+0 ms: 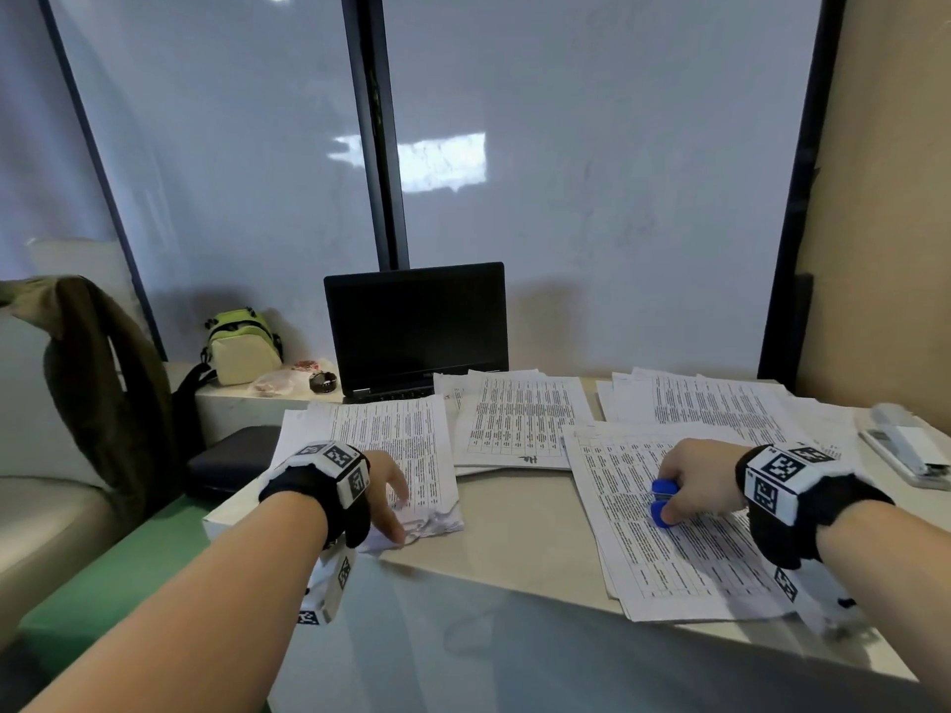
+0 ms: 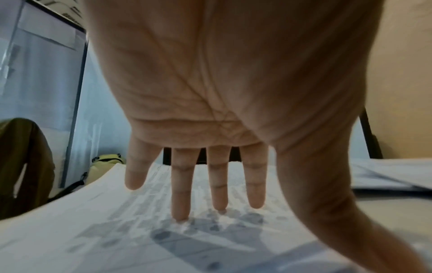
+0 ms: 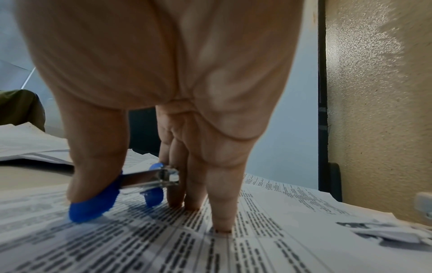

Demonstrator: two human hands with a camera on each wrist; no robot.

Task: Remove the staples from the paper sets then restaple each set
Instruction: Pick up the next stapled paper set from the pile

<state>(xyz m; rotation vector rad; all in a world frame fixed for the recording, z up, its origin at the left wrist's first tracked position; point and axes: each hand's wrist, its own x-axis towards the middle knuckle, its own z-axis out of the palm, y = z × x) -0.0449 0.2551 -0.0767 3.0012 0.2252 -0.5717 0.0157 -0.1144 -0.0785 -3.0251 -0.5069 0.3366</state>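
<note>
From the head view, your left hand lies with straight fingers on the near end of the left paper set, whose near corner is crumpled. Your right hand pinches the blue staple remover over the near right paper set. Two more paper sets sit farther back, the middle one in front of the closed-screen laptop and the far right one near the wall. The stapler lies at the far right edge of the table, apart from both hands

From the left wrist view, your fingers are spread and straight, tips touching the printed sheet, gripping nothing

From the right wrist view, your thumb and fingers are closed on the staple remover, its blue pads touching the printed page, and your little fingertip presses the page too
</note>
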